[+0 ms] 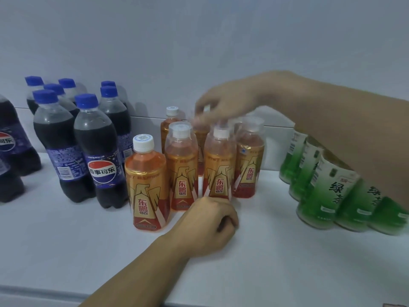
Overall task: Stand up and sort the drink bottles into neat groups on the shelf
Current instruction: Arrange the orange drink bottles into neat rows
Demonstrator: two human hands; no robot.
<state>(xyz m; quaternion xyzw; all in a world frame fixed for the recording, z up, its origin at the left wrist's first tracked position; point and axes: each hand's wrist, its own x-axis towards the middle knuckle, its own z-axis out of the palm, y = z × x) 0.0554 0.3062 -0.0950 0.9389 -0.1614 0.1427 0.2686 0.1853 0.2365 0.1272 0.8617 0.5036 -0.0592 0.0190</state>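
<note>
Several orange energy-drink bottles (182, 165) stand upright in a cluster at the middle of the white shelf (66, 251); one (147, 185) stands a little forward on the left. My right hand (230, 103) reaches in from the right over the cluster. Its fingertips pinch the cap of a back-row orange bottle (201, 135), which is blurred and mostly hidden behind the front ones. My left hand (210, 222) rests on the shelf just in front of the cluster with its fingers curled under, holding nothing.
Several dark cola bottles (101, 156) with blue caps stand grouped at the left, more at the far left edge. Green tea bottles (321, 191) stand under my right forearm at the right. A pale wall (199, 41) closes the back; the shelf's front edge runs along the bottom.
</note>
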